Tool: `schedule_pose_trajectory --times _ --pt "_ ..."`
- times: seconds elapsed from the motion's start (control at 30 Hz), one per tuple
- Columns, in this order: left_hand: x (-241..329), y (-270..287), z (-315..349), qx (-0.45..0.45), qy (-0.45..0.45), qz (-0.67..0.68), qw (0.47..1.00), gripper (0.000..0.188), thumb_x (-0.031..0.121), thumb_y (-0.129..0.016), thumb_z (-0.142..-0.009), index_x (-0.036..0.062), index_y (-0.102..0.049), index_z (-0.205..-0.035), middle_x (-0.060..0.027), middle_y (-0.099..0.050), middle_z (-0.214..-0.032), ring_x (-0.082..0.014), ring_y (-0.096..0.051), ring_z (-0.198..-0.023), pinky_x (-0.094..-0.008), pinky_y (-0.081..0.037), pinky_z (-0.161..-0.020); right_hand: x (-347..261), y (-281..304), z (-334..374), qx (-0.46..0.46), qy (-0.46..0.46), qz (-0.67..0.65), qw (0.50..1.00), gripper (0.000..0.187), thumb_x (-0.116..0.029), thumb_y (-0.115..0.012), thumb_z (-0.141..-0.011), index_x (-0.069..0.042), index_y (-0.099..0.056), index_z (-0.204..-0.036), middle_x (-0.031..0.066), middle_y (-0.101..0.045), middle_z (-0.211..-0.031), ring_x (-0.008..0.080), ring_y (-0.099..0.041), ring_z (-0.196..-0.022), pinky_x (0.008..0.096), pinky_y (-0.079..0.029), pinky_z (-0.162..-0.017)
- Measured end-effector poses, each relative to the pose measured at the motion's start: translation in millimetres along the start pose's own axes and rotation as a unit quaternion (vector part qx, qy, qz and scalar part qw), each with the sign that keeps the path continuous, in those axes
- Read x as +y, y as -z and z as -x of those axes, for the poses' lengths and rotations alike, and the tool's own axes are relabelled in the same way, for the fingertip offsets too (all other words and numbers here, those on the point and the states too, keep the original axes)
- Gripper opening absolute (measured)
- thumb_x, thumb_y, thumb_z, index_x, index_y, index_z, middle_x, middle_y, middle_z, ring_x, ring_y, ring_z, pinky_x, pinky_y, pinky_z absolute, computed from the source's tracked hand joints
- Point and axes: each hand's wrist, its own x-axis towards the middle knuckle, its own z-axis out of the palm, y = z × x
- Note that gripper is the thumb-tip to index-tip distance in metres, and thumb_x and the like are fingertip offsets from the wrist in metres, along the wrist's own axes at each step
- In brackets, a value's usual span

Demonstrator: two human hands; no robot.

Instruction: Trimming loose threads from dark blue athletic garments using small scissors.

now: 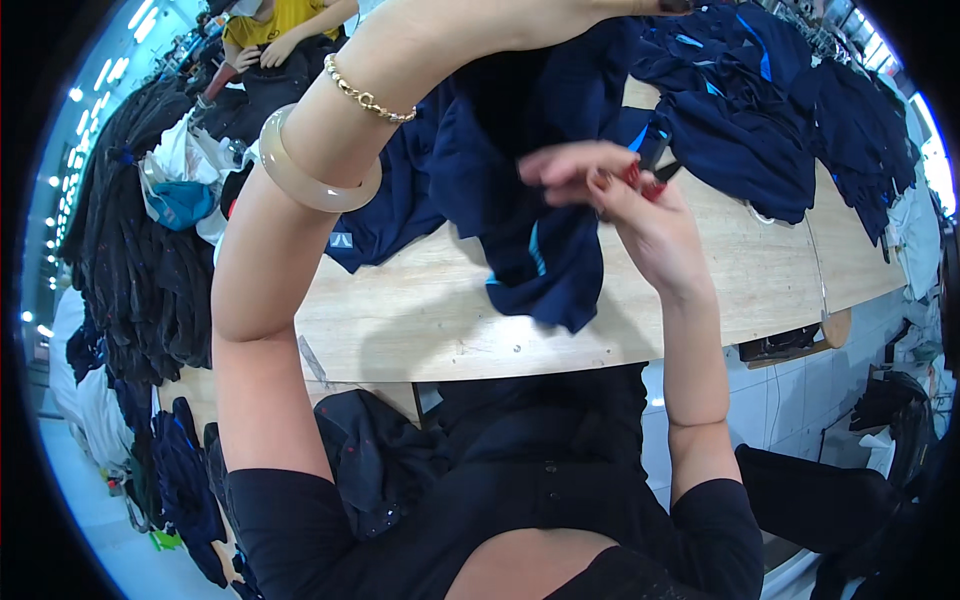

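Note:
My left hand point(540, 22) is raised at the top edge of the view, partly cut off. From it hangs a dark navy garment point(540, 200) with light-blue trim, its lower end above the table. The grip itself is mostly out of view, but the cloth falls straight from under the fingers. To the right of the garment, my right hand point(640, 205) is slightly blurred, with fingers curled around small scissors point(657, 178) that show red handles and dark blades. Some right fingers stretch toward the cloth; whether they touch it I cannot tell.
A light wooden table point(400, 320) spans the front. More navy garments point(740, 130) are heaped on its far right. Dark clothes point(140, 260) are piled at the left, beside a white and teal bundle point(180, 200). Across the table stands a person in a yellow top point(275, 30).

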Motion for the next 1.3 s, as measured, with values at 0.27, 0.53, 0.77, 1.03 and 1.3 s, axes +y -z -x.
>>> schedule_pose_trajectory --times 0.27,0.53,0.77,1.03,1.3 --pt "-24 37 20 -0.108 -0.008 -0.06 0.992 0.054 0.036 -0.063 -0.086 -0.0088 -0.057 -0.116 -0.0259 -0.059 -0.109 -0.0367 -0.055 -0.105 -0.0412 -0.045 -0.09 30 67 -57 0.037 0.099 0.759 0.642 0.061 0.005 -0.047 -0.084 -0.027 -0.048 -0.136 0.0004 -0.052 -0.135 0.0244 -0.038 -0.133 0.0535 -0.029 -0.103" --pt "-30 42 47 -0.009 -0.193 -0.14 0.971 0.057 0.031 -0.075 -0.071 0.0077 -0.061 -0.122 -0.018 -0.059 -0.112 -0.0323 -0.055 -0.104 -0.0402 -0.044 -0.089 19 37 -93 -0.038 0.0 0.349 0.936 0.049 0.001 -0.049 -0.082 -0.018 -0.057 -0.126 0.0106 -0.066 -0.11 0.0266 -0.065 -0.083 0.0339 -0.048 -0.072" --pt "-79 36 92 -0.021 -0.133 -0.278 0.951 0.009 0.008 -0.069 -0.079 0.0036 -0.066 -0.086 -0.0134 -0.061 -0.104 -0.024 -0.061 -0.093 -0.0335 -0.048 -0.088 28 61 -73 -0.017 -0.065 0.669 0.74 0.057 0.007 -0.038 -0.076 -0.011 -0.056 -0.126 0.0158 -0.061 -0.118 0.0348 -0.058 -0.108 0.0413 -0.046 -0.094" --pt "-154 24 163 -0.184 0.138 0.116 0.966 0.028 0.005 -0.064 -0.079 -0.0004 -0.067 -0.106 -0.0103 -0.063 -0.119 -0.0279 -0.054 -0.119 -0.0354 -0.042 -0.1 -92 119 11 -0.049 -0.061 0.543 0.836 0.012 0.003 -0.052 -0.087 0.0 -0.058 -0.096 0.0067 -0.058 -0.086 0.0151 -0.055 -0.077 0.0272 -0.047 -0.073" --pt "-90 5 133 -0.315 0.012 0.299 0.901 0.022 0.01 -0.059 -0.085 -0.0075 -0.052 -0.074 -0.0076 -0.052 -0.061 -0.0193 -0.052 -0.057 -0.029 -0.048 -0.069 -31 43 -5 -0.125 -0.127 0.184 0.967 0.033 -0.004 -0.049 -0.09 -0.003 -0.059 -0.121 0.0052 -0.063 -0.116 0.0049 -0.05 -0.056 0.0185 -0.043 -0.057"
